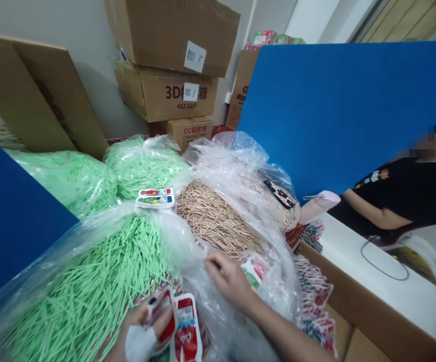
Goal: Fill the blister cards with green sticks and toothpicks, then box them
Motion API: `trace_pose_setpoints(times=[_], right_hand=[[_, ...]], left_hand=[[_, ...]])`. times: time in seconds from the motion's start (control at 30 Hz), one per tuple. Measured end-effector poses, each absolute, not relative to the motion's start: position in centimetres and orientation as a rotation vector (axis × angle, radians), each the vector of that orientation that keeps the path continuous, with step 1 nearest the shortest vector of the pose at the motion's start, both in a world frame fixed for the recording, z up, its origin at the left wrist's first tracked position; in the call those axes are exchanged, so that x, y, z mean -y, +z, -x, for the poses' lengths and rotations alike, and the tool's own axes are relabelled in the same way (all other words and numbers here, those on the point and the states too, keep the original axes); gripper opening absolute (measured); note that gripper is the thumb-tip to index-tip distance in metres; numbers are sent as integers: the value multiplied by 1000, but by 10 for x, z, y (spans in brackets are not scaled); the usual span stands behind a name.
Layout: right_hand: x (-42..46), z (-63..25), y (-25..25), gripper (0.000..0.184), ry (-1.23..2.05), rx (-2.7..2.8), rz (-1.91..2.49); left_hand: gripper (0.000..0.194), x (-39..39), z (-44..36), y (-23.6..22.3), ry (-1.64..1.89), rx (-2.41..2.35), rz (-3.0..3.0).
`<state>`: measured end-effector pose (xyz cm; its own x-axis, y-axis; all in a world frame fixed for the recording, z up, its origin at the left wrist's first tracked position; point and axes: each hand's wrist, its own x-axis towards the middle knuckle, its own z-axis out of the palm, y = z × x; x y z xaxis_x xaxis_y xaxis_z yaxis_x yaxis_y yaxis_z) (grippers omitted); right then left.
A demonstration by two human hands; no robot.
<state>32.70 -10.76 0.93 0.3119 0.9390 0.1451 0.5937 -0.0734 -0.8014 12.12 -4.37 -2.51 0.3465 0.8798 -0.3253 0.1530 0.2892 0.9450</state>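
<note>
My left hand (pixel 138 329), with a white wrap around part of it, is closed on a red printed packet (pixel 166 319). Beside it lies another red packet with cola lettering (pixel 186 327). My right hand (pixel 228 279) reaches over the clear plastic bag (pixel 203 271), just below the tan sticks (pixel 218 221). Its fingers are curled together, and what they hold, if anything, is hidden. Thin green sticks (pixel 101 281) fill the open bag to the left of my hands. A white and pink packet (pixel 254 269) lies right of my right hand.
Bags of green sticks (pixel 142 166) stand behind, with two small packets (pixel 155 198) on top. Cardboard boxes (pixel 176 90) are stacked at the back. An open carton (pixel 361 301) with printed packets (pixel 316 296), a pink bottle (pixel 319 205) and a seated person (pixel 410 196) are at right.
</note>
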Motion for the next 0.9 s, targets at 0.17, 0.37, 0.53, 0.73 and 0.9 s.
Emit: trace_pose_setpoints(times=[0.17,0.37,0.53,0.73,0.9], right_hand=[[130,-376,-28,53,412,1554,2309],[119,-379,-22,11,360,1844,2390],[104,-407,24,22,-23,1760,2362],[122,-388,27,29,-168,1804,2159],[138,-337,-16,34,179,2018,2131]], left_hand=[[17,46,-153,-31,499,-743,-1768],[21,47,-171,-36,380,-350,-2226],[16,49,-163,-39,485,-427,-2177],[9,56,-155,-25,627,-571,-1953],[13,54,-159,-10,635,-607,-1777]])
